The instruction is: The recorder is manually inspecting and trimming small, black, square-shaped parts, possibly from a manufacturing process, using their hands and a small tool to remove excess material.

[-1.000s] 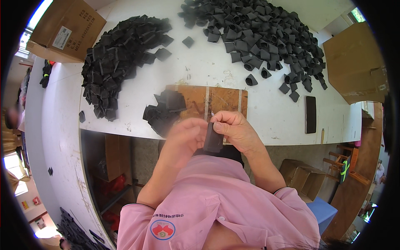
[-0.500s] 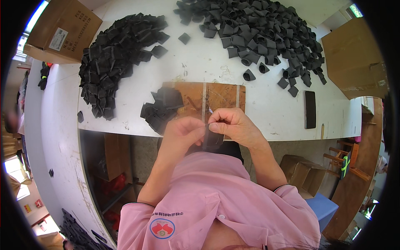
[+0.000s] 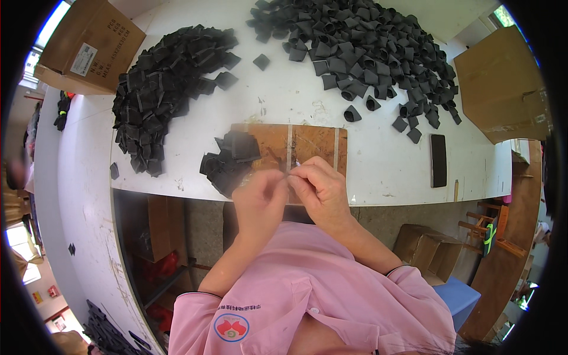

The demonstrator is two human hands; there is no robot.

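Note:
My left hand (image 3: 259,200) and my right hand (image 3: 322,192) meet over the table's near edge, both with thumb and fingers pinched together. Whatever is between the fingertips is hidden or too small to name. Just beyond them lies a brown board (image 3: 316,139) with pale strips across it. Beside my left hand, a small heap of flat black pieces (image 3: 228,163) overlaps the board's left part. A tiny white tip (image 3: 297,163) shows by my right fingers, its kind unclear.
A large pile of flat black pieces (image 3: 157,100) lies far left, and black open tube-like pieces (image 3: 367,53) spread far right. Cardboard boxes (image 3: 89,47) flank the table (image 3: 284,97) on both sides. A dark phone-like slab (image 3: 438,160) lies right, above an open carton (image 3: 429,251) below table level.
The black piece that showed between my hands is out of sight. My left hand has turned and closed up; both hands are still together. The view has shifted slightly.

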